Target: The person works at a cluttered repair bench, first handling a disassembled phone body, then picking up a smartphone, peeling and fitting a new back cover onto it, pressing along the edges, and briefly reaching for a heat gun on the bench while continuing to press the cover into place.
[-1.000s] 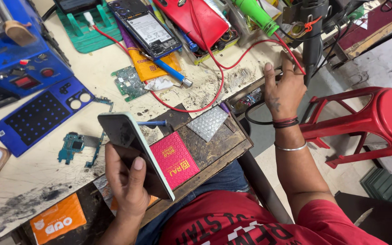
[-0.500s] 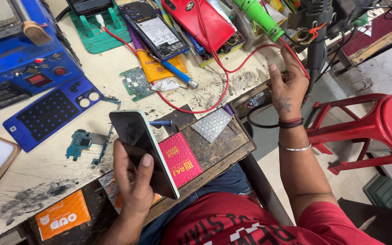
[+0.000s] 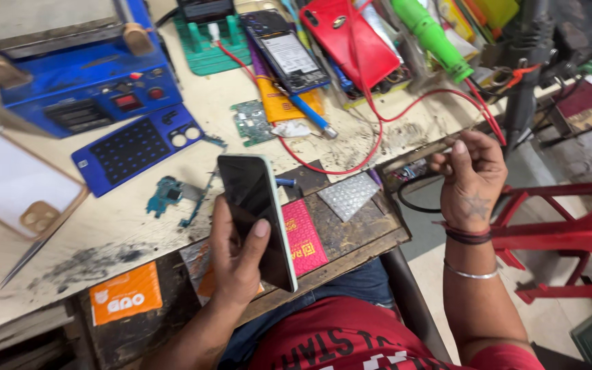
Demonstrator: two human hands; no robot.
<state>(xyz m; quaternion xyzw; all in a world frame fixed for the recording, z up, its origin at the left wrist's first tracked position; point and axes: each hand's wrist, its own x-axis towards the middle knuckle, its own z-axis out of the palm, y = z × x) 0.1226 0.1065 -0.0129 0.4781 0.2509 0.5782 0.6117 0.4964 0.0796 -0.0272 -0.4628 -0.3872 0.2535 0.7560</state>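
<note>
Head view: left hand point(image 3: 238, 257) grips a dark-screened smartphone point(image 3: 255, 216) by its long edges above the tabletop point(image 3: 193, 89), right hand point(image 3: 471, 179) pinches a black cable point(image 3: 412, 203) at the tabletop's edge; phone judged light, rigid, slippery, glass fragile, best held by edges.

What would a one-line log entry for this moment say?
left hand: holds dark-screened phone | right hand: grips black cable at bench edge | nearby: red card, red wire
</note>
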